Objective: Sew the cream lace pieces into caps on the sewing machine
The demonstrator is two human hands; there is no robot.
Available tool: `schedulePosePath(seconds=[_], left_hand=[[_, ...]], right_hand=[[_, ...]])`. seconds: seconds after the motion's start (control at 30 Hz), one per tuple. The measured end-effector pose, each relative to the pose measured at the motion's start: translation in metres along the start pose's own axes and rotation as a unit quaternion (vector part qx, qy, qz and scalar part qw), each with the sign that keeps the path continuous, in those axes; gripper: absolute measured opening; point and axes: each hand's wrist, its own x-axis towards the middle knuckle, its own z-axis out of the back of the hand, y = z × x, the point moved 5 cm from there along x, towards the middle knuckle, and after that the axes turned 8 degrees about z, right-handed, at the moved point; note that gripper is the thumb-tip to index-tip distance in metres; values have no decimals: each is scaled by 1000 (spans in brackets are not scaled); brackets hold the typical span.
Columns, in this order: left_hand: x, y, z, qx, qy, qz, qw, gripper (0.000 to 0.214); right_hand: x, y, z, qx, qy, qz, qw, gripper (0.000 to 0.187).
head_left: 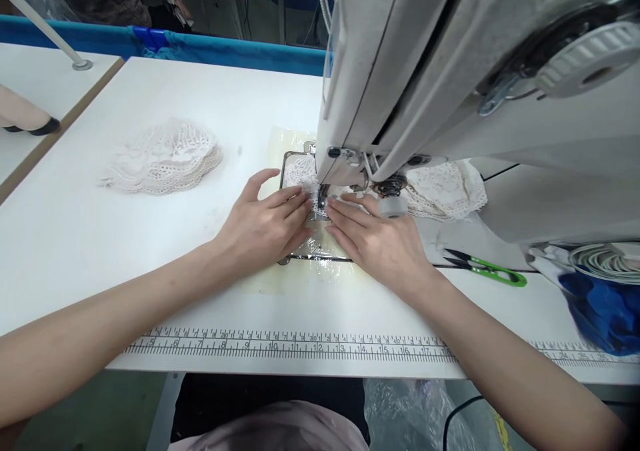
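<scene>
A piece of white lace lies under the presser foot of a sewing machine. My left hand rests on the lace just left of the foot, fingers stretched out and thumb apart. On the foot's other side, my right hand lies flat with its fingertips on the same lace. The fingertips of both hands are close to the needle area. Part of the lace is hidden by my hands and the machine head.
A stack of lace pieces lies on the white table at left. More lace sits behind the machine's needle end, at right. Green thread snips and a blue cloth are farther right. A printed ruler runs along the front edge.
</scene>
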Motion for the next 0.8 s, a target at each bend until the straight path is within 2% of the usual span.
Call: schedulePosePath(seconds=[0.43, 0.8], left_hand=[[-1, 0, -1, 7, -38, 5, 999, 29], [-1, 2, -2, -28, -13, 24, 999, 31]], right_hand=[[-1, 0, -3, 13, 15, -8, 1000, 34], [0, 0, -3, 15, 11, -7, 1000, 32]])
